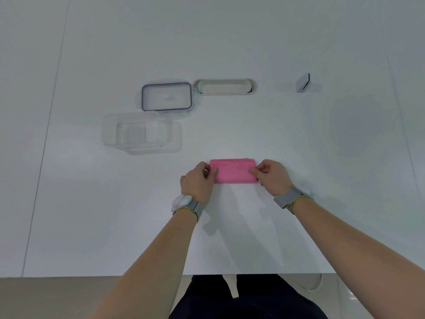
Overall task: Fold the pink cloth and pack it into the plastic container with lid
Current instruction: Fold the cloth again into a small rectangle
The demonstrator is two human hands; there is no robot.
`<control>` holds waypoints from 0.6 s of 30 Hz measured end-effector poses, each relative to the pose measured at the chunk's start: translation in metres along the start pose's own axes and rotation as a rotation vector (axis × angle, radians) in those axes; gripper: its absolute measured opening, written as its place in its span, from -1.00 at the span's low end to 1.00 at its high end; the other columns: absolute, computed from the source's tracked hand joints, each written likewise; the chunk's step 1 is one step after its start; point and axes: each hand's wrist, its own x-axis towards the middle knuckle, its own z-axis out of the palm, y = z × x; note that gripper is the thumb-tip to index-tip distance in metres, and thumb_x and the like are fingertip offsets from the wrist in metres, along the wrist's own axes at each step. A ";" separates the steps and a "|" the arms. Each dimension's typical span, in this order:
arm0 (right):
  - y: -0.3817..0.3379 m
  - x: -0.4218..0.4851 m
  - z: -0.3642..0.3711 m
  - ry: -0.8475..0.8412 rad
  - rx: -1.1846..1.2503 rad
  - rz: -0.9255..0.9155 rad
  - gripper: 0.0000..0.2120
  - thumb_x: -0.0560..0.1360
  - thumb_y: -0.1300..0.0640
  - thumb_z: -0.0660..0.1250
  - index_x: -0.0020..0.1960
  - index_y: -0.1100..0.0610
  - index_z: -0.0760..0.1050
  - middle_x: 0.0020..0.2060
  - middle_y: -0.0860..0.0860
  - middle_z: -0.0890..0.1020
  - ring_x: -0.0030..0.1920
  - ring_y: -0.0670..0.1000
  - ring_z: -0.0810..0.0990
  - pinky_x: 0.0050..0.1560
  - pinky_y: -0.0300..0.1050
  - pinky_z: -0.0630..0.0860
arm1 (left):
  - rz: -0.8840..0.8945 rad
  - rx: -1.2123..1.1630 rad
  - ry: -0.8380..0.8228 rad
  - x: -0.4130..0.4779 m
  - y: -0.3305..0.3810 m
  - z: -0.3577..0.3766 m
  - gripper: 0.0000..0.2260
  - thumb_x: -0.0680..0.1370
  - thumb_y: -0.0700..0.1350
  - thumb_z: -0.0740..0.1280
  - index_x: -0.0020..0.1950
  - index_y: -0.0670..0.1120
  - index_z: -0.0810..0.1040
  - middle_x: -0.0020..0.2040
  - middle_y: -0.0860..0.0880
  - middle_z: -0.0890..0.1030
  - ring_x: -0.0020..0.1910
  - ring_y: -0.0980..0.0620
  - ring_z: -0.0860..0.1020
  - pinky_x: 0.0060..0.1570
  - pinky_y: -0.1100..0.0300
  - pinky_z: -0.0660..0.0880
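The pink cloth [233, 170] lies folded into a small rectangle on the white table, in front of me near the middle. My left hand [199, 181] pinches its left end and my right hand [271, 176] pinches its right end. The clear plastic container [110, 132] stands open and uncovered to the far left of the cloth. Its lid [166, 96], clear with a dark grey rim, lies flat just behind the container.
A white oval cable tray [225, 87] is set into the table behind the cloth. A small grey block [303, 82] stands at the back right. The table's near edge [138, 275] runs close to my body.
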 end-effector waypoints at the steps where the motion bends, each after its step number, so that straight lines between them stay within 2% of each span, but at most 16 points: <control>1: 0.000 0.002 0.001 0.021 0.009 0.008 -0.74 0.54 0.02 0.50 -0.26 0.07 0.54 -0.38 0.05 0.64 -0.37 0.04 0.54 -0.19 -0.08 0.50 | -0.006 0.006 0.012 0.000 0.000 0.002 -0.81 0.66 0.23 0.28 -0.04 0.17 0.50 -0.22 0.18 0.64 -0.15 0.01 0.61 0.15 -0.01 0.42; 3: 0.000 0.004 0.003 0.048 0.011 0.019 -0.73 0.53 0.00 0.50 -0.27 0.06 0.53 -0.34 0.08 0.66 -0.33 0.06 0.56 -0.18 -0.04 0.53 | -0.013 0.020 0.034 0.000 0.000 0.004 -0.81 0.65 0.24 0.28 -0.05 0.18 0.48 -0.25 0.21 0.61 -0.21 0.07 0.57 0.12 0.00 0.43; 5: 0.000 0.005 0.007 0.076 -0.020 0.018 -0.73 0.51 -0.03 0.50 -0.26 0.04 0.53 -0.32 0.02 0.65 -0.29 0.04 0.57 -0.18 -0.04 0.52 | -0.005 0.037 0.058 -0.001 0.001 0.005 -0.82 0.64 0.23 0.29 -0.02 0.16 0.47 -0.21 0.19 0.59 -0.23 0.14 0.54 0.09 0.03 0.44; 8: -0.001 0.000 0.014 0.169 -0.072 -0.011 -0.76 0.48 -0.06 0.50 -0.18 -0.01 0.47 -0.37 -0.11 0.55 -0.33 -0.05 0.53 -0.32 -0.13 0.37 | 0.051 0.105 0.100 -0.003 0.004 0.004 -0.79 0.65 0.15 0.34 0.09 0.04 0.49 -0.02 0.07 0.58 -0.13 -0.03 0.56 0.01 -0.02 0.51; 11: -0.006 -0.008 0.017 0.231 -0.228 -0.143 -0.81 0.50 -0.05 0.41 -0.03 -0.09 0.40 -0.30 -0.18 0.45 -0.33 -0.12 0.47 -0.35 -0.14 0.30 | 0.272 0.288 0.182 -0.010 0.010 0.000 -0.83 0.65 0.01 0.38 0.14 -0.06 0.55 0.05 -0.05 0.57 -0.08 -0.14 0.51 -0.09 -0.04 0.50; 14: -0.010 -0.015 0.020 0.204 -0.352 -0.393 -0.86 0.52 0.06 0.33 0.04 -0.09 0.41 -0.20 -0.22 0.41 -0.18 -0.07 0.41 -0.19 -0.15 0.34 | 0.501 0.420 0.220 -0.020 0.012 0.000 -0.80 0.57 -0.19 0.44 0.18 -0.06 0.58 0.07 -0.05 0.58 -0.06 -0.15 0.49 -0.09 0.00 0.44; 18: -0.012 -0.018 0.032 0.162 -0.421 -0.637 -0.91 0.53 0.23 0.41 0.00 0.07 0.57 -0.14 -0.05 0.62 -0.09 -0.04 0.46 0.05 -0.21 0.36 | 0.613 0.430 0.165 -0.025 0.008 0.002 -0.81 0.56 -0.24 0.43 0.12 -0.02 0.61 0.06 0.00 0.59 -0.02 -0.14 0.50 -0.04 0.03 0.41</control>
